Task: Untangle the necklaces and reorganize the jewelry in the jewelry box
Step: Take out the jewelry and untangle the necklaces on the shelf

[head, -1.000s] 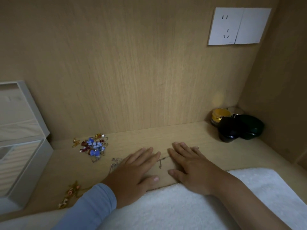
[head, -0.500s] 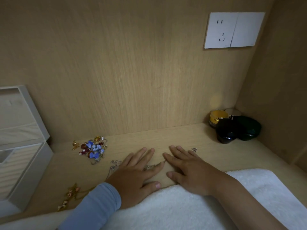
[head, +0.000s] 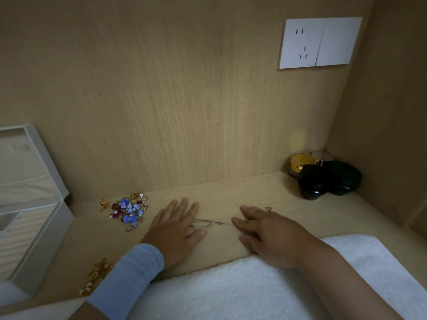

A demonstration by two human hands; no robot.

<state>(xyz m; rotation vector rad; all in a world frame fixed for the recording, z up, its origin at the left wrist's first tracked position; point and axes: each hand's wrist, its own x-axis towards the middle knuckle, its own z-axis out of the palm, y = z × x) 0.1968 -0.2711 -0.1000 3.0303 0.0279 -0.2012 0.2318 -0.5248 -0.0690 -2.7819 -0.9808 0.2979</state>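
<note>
A thin chain necklace (head: 209, 223) lies stretched on the wooden shelf between my two hands. My left hand (head: 175, 229) lies flat with straight fingers, pressing the chain's left end. Flat on the shelf too, my right hand (head: 265, 232) presses the right end with its fingertips. A small silver piece (head: 268, 208) sits just beyond my right fingers. A heap of blue, red and gold jewelry (head: 128, 210) lies left of my left hand. The white jewelry box (head: 34, 229) stands open at the far left.
A gold beaded piece (head: 96, 277) lies by my left sleeve. A white towel (head: 242, 289) covers the near edge. Dark jars (head: 320, 181) and a gold jar (head: 300, 162) fill the back right corner. A wall socket (head: 320, 42) sits high on the back panel.
My hands have slid apart, the left going left and the right going right, and the chain now lies drawn out in the gap between them.
</note>
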